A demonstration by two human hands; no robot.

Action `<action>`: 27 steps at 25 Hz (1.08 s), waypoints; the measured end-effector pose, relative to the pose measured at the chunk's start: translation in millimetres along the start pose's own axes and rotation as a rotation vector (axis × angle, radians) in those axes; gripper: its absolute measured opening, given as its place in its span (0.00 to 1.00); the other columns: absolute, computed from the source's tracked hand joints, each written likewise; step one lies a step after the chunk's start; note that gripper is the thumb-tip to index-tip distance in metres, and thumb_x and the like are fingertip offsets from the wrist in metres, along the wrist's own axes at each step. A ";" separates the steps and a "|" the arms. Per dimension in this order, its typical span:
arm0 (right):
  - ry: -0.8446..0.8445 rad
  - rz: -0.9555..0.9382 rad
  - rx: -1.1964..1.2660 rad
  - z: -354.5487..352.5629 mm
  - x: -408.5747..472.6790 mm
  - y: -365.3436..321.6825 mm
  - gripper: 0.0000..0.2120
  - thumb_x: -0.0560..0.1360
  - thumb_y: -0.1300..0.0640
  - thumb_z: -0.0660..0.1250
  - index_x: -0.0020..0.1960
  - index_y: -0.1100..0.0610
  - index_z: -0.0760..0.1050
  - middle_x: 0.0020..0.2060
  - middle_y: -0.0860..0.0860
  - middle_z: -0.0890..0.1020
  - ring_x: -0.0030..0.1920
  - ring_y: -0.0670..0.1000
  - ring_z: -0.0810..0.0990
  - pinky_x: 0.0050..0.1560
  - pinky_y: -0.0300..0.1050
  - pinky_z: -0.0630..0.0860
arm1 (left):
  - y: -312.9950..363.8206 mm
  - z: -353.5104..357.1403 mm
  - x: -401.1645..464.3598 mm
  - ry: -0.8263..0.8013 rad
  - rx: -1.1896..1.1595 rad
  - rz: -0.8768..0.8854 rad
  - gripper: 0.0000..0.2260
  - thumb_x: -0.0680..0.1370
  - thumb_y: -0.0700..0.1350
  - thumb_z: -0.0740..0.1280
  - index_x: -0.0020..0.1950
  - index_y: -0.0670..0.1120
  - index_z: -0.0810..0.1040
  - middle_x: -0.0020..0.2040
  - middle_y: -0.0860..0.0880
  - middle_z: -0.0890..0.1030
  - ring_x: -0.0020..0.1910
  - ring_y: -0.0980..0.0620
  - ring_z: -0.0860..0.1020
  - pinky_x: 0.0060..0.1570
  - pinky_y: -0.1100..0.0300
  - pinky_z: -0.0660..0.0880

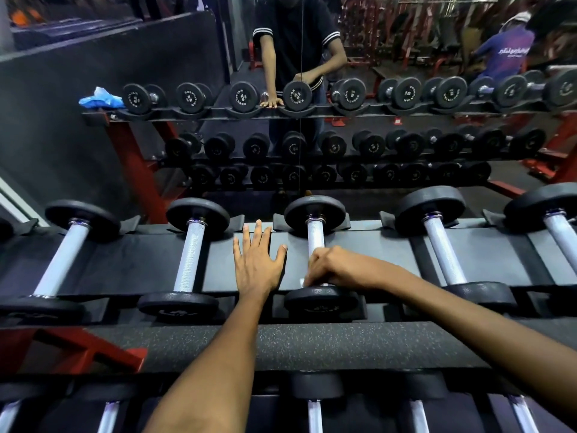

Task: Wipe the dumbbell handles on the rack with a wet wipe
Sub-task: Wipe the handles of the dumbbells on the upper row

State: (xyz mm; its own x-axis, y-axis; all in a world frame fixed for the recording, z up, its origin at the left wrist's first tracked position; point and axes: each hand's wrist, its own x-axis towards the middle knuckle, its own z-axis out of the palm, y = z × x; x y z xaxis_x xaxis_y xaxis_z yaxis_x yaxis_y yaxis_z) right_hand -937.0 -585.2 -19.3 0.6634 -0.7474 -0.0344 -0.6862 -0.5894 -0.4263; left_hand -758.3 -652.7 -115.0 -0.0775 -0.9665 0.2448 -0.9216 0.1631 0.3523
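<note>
Wiping the middle dumbbell handle, the right hand pinches a wet wipe, left hand fingers spread on the rack; other handles seemingly remain.

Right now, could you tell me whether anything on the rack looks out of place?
Only a crumpled blue item, seen in the mirror at the rack's far left end. The dumbbells sit evenly in their cradles.

Black rack, dumbbells in a row

Knurled silver dumbbell handle on rack, white wipe seemingly near end.
</note>
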 end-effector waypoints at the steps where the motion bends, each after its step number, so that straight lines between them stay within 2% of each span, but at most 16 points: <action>1: -0.028 0.008 0.004 -3.9 -6.6 4.8 0.13 0.72 0.68 0.66 0.51 0.57 0.83 0.46 0.52 0.83 0.48 0.48 0.79 0.51 0.33 0.72 | 0.6 0.0 -0.1 0.002 -0.002 0.001 0.27 0.81 0.60 0.54 0.78 0.52 0.58 0.80 0.53 0.52 0.79 0.52 0.43 0.76 0.50 0.37; 3: -0.052 0.150 -0.043 -13.7 -18.7 19.7 0.14 0.72 0.70 0.65 0.50 0.56 0.83 0.45 0.51 0.84 0.46 0.47 0.80 0.49 0.32 0.72 | 0.7 0.8 0.6 0.002 0.004 0.000 0.28 0.81 0.60 0.53 0.79 0.52 0.57 0.80 0.52 0.52 0.79 0.51 0.43 0.76 0.50 0.37; 5: 0.032 0.393 -0.067 -12.1 -22.7 34.7 0.14 0.72 0.70 0.63 0.49 0.57 0.83 0.42 0.51 0.83 0.43 0.47 0.80 0.43 0.35 0.70 | -0.1 1.6 0.7 0.000 0.018 0.002 0.28 0.81 0.60 0.53 0.79 0.52 0.57 0.80 0.52 0.52 0.79 0.51 0.43 0.76 0.50 0.37; 6: 0.100 0.505 0.056 -3.6 -21.8 38.5 0.12 0.73 0.69 0.63 0.50 0.58 0.82 0.40 0.51 0.82 0.39 0.47 0.78 0.39 0.37 0.69 | -0.2 1.5 0.5 -0.002 0.020 0.004 0.28 0.81 0.60 0.53 0.79 0.52 0.57 0.80 0.52 0.52 0.79 0.51 0.43 0.76 0.50 0.37; 7: 0.140 0.588 0.300 8.0 -19.8 37.1 0.11 0.74 0.69 0.63 0.50 0.60 0.81 0.39 0.53 0.80 0.36 0.46 0.75 0.36 0.37 0.68 | -0.2 1.8 0.7 -0.005 0.018 0.002 0.28 0.81 0.60 0.53 0.79 0.51 0.56 0.80 0.52 0.51 0.79 0.51 0.43 0.76 0.50 0.37; 9: 0.089 0.685 0.786 29.8 -16.7 29.0 0.09 0.74 0.70 0.62 0.49 0.63 0.79 0.39 0.55 0.80 0.33 0.45 0.75 0.34 0.35 0.69 | 0.0 3.0 -1.7 -0.017 0.020 -0.011 0.30 0.81 0.60 0.53 0.80 0.49 0.53 0.80 0.52 0.50 0.79 0.51 0.42 0.76 0.49 0.37; 11: 0.078 0.750 0.935 35.3 -21.5 27.6 0.08 0.74 0.70 0.63 0.46 0.61 0.79 0.40 0.54 0.81 0.35 0.46 0.77 0.37 0.35 0.72 | 0.7 3.1 -3.4 -0.026 0.028 -0.017 0.31 0.81 0.60 0.52 0.80 0.49 0.51 0.80 0.52 0.48 0.79 0.51 0.41 0.76 0.49 0.37; 14: 0.317 0.848 1.008 19.8 -25.3 22.9 0.08 0.74 0.71 0.63 0.42 0.63 0.78 0.36 0.56 0.79 0.32 0.47 0.76 0.30 0.36 0.74 | -0.1 1.4 2.6 -0.030 0.033 -0.008 0.31 0.81 0.60 0.52 0.80 0.48 0.51 0.80 0.52 0.49 0.79 0.51 0.41 0.76 0.48 0.38; 16: 0.534 0.918 1.146 21.5 -20.6 16.5 0.09 0.75 0.73 0.58 0.47 0.65 0.76 0.39 0.58 0.78 0.36 0.50 0.78 0.31 0.38 0.79 | 0.9 1.3 4.3 -0.049 0.040 -0.003 0.31 0.81 0.60 0.52 0.80 0.48 0.51 0.80 0.52 0.49 0.79 0.50 0.41 0.76 0.48 0.37; 19: 0.784 0.935 1.236 33.2 -7.7 7.2 0.14 0.76 0.73 0.53 0.55 0.66 0.74 0.47 0.61 0.76 0.38 0.53 0.78 0.36 0.40 0.80 | -0.1 2.1 1.0 -0.062 0.022 0.009 0.31 0.81 0.60 0.52 0.80 0.47 0.52 0.80 0.50 0.50 0.79 0.48 0.42 0.74 0.47 0.36; 22: 0.912 0.956 1.161 30.9 -9.1 -0.6 0.11 0.76 0.72 0.55 0.54 0.66 0.73 0.47 0.61 0.75 0.38 0.52 0.77 0.34 0.38 0.80 | -3.2 -3.9 4.4 -0.151 -0.008 0.032 0.32 0.80 0.61 0.53 0.80 0.47 0.53 0.80 0.48 0.49 0.79 0.46 0.42 0.74 0.45 0.36; 25: 0.956 0.915 1.059 19.0 -24.1 -12.2 0.07 0.75 0.72 0.61 0.50 0.65 0.73 0.45 0.61 0.75 0.36 0.52 0.76 0.33 0.37 0.80 | 17.3 -28.5 8.9 -0.286 -0.321 -0.088 0.30 0.81 0.60 0.56 0.79 0.48 0.55 0.80 0.47 0.47 0.79 0.47 0.42 0.74 0.42 0.39; 27: 0.977 0.955 0.957 10.0 -37.7 -15.2 0.07 0.72 0.72 0.63 0.49 0.65 0.75 0.45 0.60 0.76 0.35 0.52 0.76 0.30 0.36 0.79 | 47.0 -45.5 7.1 -0.240 -0.547 -0.096 0.26 0.81 0.53 0.60 0.77 0.45 0.60 0.80 0.46 0.53 0.79 0.47 0.48 0.75 0.45 0.50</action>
State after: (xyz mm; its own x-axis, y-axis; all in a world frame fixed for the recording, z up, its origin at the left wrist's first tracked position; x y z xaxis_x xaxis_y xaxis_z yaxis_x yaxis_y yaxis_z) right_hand -948.7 -545.1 -20.6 -0.5350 -0.8189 -0.2079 -0.0452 0.2735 -0.9608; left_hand -784.8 -642.8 -55.6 -0.1462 -0.9893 0.0003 -0.6045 0.0895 0.7915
